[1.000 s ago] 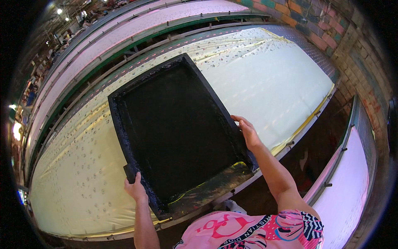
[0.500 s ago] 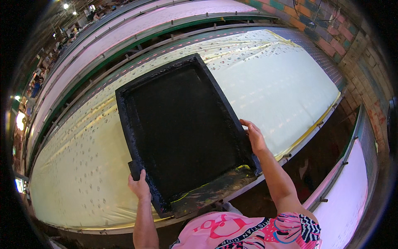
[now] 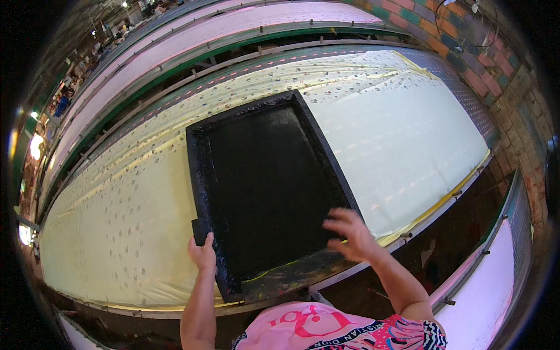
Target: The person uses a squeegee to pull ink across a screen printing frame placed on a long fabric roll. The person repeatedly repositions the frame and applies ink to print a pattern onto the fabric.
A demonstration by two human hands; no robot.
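A large black screen-printing frame [image 3: 265,189] with raised, ink-caked rims lies on pale yellow fabric [image 3: 157,239] spread along a long table. Dark ink coats its inside, and a streak of yellow marks the near end. At the left rim, near the close corner, my left hand [image 3: 203,252] is closed around the frame's side beside a small black block [image 3: 200,231] that juts out. My right hand [image 3: 350,234] hovers over the near right corner of the frame, fingers spread and slightly blurred, with nothing visible in it.
Small dark printed marks dot the fabric left of and beyond the frame. A parallel table with pink fabric [image 3: 175,55] runs along the far side, another pink-covered table [image 3: 484,280] stands at the near right. A multicoloured brick wall [image 3: 461,46] closes the far right.
My right hand has left the frame's right rim and moved left and nearer, over the corner. My left hand keeps its hold. The whole view has shifted slightly.
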